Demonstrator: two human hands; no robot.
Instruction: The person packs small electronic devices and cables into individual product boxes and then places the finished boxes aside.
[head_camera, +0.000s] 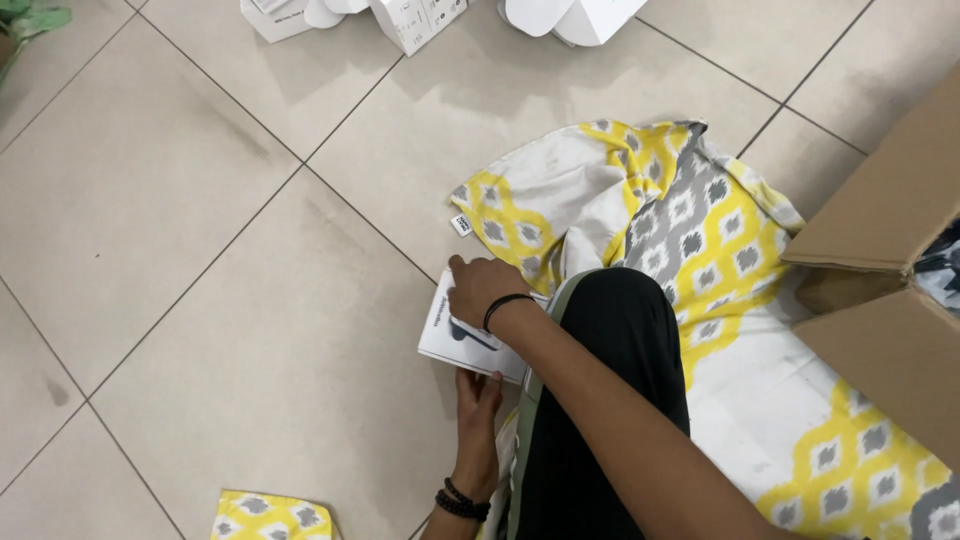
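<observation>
Our right hand (483, 288) gripping the top of a small white box (462, 335), our left hand (478, 392) grasping its lower edge, box on the tiled floor (230, 330) beside our knee (615, 310), patterned yellow cloth (700, 250) underneath, cardboard box (890, 300) nearby

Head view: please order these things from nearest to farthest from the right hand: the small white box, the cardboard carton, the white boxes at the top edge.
1. small white box: under the right hand, touching it.
2. white boxes: far up, at the top edge.
3. cardboard carton: far right edge.
</observation>
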